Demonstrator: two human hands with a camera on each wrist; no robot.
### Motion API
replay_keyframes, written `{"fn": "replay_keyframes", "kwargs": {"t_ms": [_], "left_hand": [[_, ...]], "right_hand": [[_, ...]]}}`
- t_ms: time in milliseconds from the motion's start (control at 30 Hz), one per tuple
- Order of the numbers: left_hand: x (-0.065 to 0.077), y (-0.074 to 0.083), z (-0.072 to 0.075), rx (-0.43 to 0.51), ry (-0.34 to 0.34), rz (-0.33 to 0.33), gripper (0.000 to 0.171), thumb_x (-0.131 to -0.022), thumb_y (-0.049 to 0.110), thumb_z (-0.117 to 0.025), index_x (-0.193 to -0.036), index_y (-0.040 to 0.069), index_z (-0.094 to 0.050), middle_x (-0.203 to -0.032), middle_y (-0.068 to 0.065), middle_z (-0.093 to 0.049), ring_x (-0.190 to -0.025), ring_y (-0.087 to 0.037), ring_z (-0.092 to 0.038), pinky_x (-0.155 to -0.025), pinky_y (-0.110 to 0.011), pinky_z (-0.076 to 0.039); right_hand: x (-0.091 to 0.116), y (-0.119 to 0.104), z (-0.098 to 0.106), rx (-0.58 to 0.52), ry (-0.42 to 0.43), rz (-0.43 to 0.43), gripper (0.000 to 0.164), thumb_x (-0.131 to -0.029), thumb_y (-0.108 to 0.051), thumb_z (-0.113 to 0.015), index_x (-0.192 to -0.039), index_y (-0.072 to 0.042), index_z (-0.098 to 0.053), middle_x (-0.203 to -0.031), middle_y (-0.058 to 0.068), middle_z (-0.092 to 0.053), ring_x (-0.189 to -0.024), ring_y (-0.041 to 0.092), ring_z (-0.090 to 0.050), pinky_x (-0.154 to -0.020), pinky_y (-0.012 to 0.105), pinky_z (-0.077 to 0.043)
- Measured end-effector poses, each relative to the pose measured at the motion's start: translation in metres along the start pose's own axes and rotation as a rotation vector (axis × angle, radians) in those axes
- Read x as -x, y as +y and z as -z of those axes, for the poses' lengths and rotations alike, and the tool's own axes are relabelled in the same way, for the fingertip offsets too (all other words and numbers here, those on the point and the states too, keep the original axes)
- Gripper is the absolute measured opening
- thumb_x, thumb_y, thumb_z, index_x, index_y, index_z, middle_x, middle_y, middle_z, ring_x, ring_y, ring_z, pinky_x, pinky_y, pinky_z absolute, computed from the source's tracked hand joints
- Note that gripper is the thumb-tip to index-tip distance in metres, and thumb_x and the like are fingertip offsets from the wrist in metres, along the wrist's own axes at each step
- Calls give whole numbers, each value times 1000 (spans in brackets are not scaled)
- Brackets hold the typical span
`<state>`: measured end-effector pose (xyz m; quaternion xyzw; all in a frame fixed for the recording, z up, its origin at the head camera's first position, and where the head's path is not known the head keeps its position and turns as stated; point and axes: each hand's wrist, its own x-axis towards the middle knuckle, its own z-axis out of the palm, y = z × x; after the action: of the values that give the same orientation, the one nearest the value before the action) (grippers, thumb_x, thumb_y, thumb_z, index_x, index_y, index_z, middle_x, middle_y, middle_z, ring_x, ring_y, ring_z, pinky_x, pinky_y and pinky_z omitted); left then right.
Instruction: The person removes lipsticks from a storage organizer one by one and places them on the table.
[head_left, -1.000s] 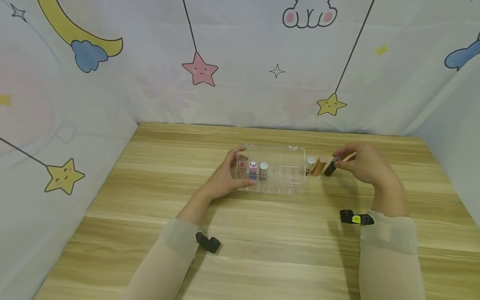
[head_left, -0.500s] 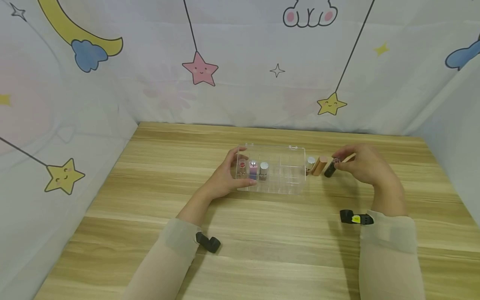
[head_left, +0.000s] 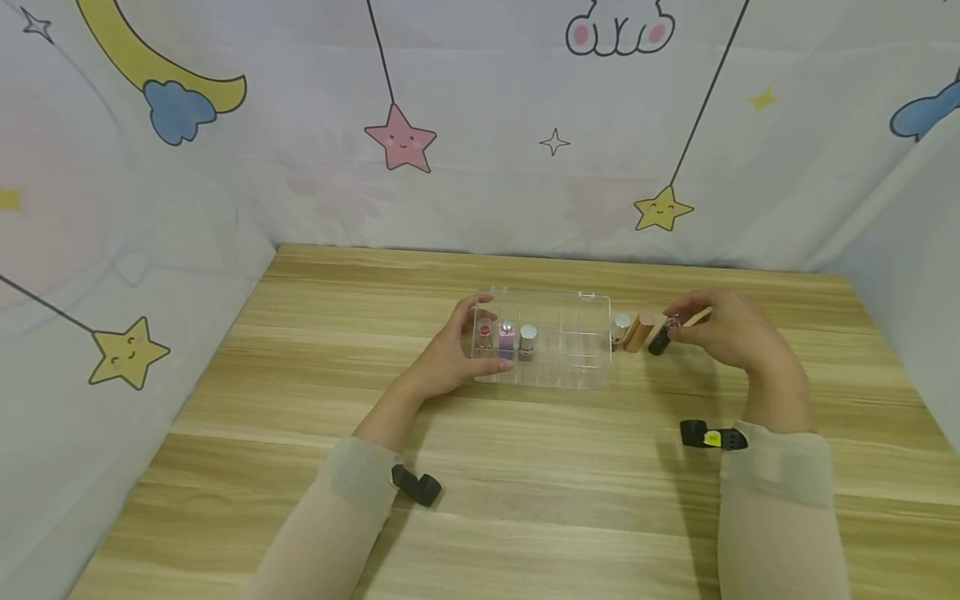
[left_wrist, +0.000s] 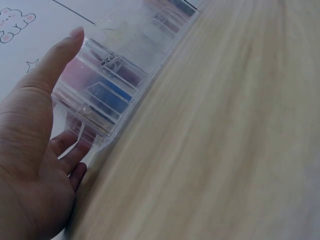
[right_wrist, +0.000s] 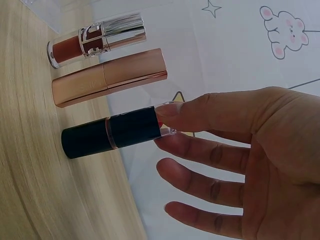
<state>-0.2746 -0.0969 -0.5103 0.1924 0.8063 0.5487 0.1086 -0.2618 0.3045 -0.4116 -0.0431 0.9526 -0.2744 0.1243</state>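
My left hand (head_left: 448, 354) grips the left end of a clear plastic organizer box (head_left: 581, 348), thumb along its front and fingers behind. Inside, toward that end, stand a red-topped lipstick (head_left: 484, 335), a pink and blue tube (head_left: 507, 342) and a silver-capped tube (head_left: 527, 342). To the box's right, my right hand (head_left: 731, 329) pinches the clear top of a black lipstick (right_wrist: 110, 131) between thumb and index finger; the other fingers are spread. That lipstick stands on its base at the tabletop. Beside it are an upright rose-gold lipstick (right_wrist: 109, 77) and a silver-capped lip gloss (right_wrist: 97, 40).
The wooden table (head_left: 525, 492) runs back to a white cloth backdrop (head_left: 480, 192) printed with stars and a moon. Similar cloth hangs along both sides. A black wrist camera (head_left: 417, 486) sits on the left sleeve, another camera (head_left: 711, 435) on the right.
The black lipstick and the pinching right hand have sunk very slightly toward the table. My left hand and the box have stayed still.
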Motion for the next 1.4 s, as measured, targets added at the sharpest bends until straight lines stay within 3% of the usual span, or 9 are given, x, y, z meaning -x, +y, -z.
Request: {"fn": "replay_keyframes", "kwargs": {"t_ms": [400, 767, 1100, 1400], "left_hand": [[0, 1, -1, 15, -4, 18, 100, -82, 29, -90, -157, 45, -25, -153, 2, -48, -144, -26, -45, -122, -64, -25], [10, 31, 3, 42, -22, 49, 97, -84, 19, -88, -159, 23, -27, -154, -10, -48, -144, -32, -45, -123, -65, -24], [0, 1, -1, 18, -3, 15, 101, -83, 27, -90, -157, 44, -24, -153, 1, -48, -144, -27, -45, -123, -63, -25], [0, 0, 0, 5, 6, -7, 99, -81, 33, -91, -156, 44, -26, -150, 5, -50, -142, -24, -47, -122, -64, -27]], "right_hand": [[3, -4, 3, -15, 12, -13, 43, -99, -34, -70, -134, -10, -65, -137, 21, -61, -118, 39, -61, -86, 50, -51], [5, -14, 2, 1, 54, -22, 44, -99, -35, -69, -136, -12, -64, -141, 15, -60, -123, 37, -58, -87, 51, -51], [9, -31, 3, 17, 87, 11, 49, -97, -45, -71, -134, -13, -66, -140, 14, -61, -124, 36, -59, -90, 53, -51], [11, -44, 0, 3, 98, 44, 46, -96, -41, -73, -133, -14, -68, -138, 14, -63, -121, 35, -63, -88, 52, -53]]}}
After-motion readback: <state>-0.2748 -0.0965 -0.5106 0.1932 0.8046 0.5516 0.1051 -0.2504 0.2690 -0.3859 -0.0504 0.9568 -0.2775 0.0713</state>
